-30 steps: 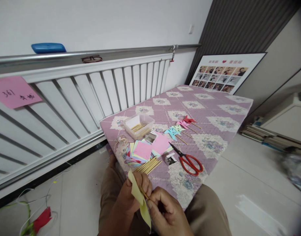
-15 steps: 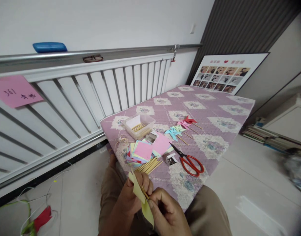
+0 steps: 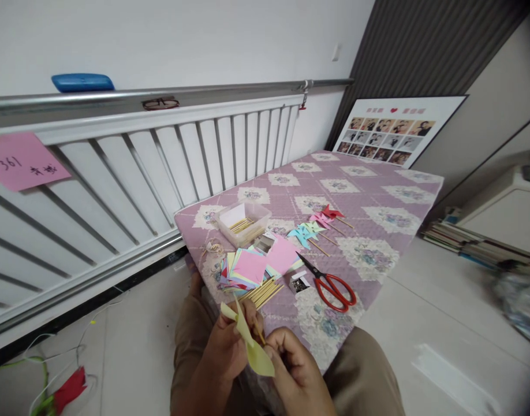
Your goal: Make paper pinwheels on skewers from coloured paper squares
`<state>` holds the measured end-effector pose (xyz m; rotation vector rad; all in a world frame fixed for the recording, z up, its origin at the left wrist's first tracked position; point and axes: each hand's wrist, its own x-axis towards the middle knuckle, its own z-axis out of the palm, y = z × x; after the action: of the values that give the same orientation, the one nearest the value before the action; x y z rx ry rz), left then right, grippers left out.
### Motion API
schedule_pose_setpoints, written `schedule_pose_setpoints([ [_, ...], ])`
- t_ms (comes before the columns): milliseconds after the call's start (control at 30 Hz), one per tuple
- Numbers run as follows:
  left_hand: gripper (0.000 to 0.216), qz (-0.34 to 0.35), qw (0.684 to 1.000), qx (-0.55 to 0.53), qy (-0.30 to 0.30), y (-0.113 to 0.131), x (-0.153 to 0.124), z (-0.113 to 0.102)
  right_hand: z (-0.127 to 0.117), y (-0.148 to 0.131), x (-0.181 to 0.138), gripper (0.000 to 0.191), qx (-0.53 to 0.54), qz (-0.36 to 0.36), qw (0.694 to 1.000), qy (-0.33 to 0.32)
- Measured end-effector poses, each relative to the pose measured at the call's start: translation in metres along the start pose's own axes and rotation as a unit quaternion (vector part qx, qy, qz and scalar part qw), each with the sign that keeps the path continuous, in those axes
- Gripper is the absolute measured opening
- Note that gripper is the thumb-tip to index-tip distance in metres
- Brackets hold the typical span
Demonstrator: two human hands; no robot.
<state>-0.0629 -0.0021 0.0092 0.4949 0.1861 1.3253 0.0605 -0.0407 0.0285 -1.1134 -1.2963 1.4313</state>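
Note:
My left hand (image 3: 227,353) is closed on a pale yellow paper pinwheel (image 3: 260,361), its folded blades standing out between my hands. A thin wooden stick (image 3: 258,331) shows behind the paper. The fingers of my right hand (image 3: 298,372) pinch at the near end of the stick, beside the lower blade; the exact contact is hidden. Beyond my hands lie a bundle of wooden sticks (image 3: 265,293) and a stack of coloured paper squares (image 3: 247,266). Finished-looking pinwheels, including a blue one (image 3: 303,235) and a red one (image 3: 332,212), rest farther back.
Red-handled scissors (image 3: 334,289) lie right of a small box of metal pins (image 3: 299,283). A clear plastic box (image 3: 244,222) with sticks stands at the table's left side, near the white radiator (image 3: 230,150). A floral cloth (image 3: 369,219) covers the table.
The yellow pinwheel has turned in my hands, so its lower blade faces me more broadly. Both hands stay close together over my lap. The view has shifted slightly.

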Motion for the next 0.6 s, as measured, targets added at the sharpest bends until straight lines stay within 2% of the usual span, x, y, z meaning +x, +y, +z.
schedule_pose_setpoints([
  [133, 0.023, -0.002, 0.999, -0.025, 0.040, 0.007, 0.000, -0.002, -0.013, 0.011, 0.011, 0.035, 0.059, 0.073, 0.992, 0.080],
  [267, 0.023, -0.003, 0.997, -0.039, 0.064, 0.015, -0.006, -0.008, -0.041, 0.042, 0.031, 0.032, 0.054, 0.110, 0.978, 0.171],
  [400, 0.023, -0.007, 0.991, -0.063, 0.117, 0.019, -0.013, -0.016, -0.058, 0.071, 0.044, 0.032, 0.059, 0.128, 0.971, 0.191],
  [600, 0.026, -0.003, 0.985, -0.071, 0.156, 0.025, -0.023, -0.027, -0.071, 0.094, 0.045, 0.023, -0.001, 0.143, 0.973, 0.182],
])
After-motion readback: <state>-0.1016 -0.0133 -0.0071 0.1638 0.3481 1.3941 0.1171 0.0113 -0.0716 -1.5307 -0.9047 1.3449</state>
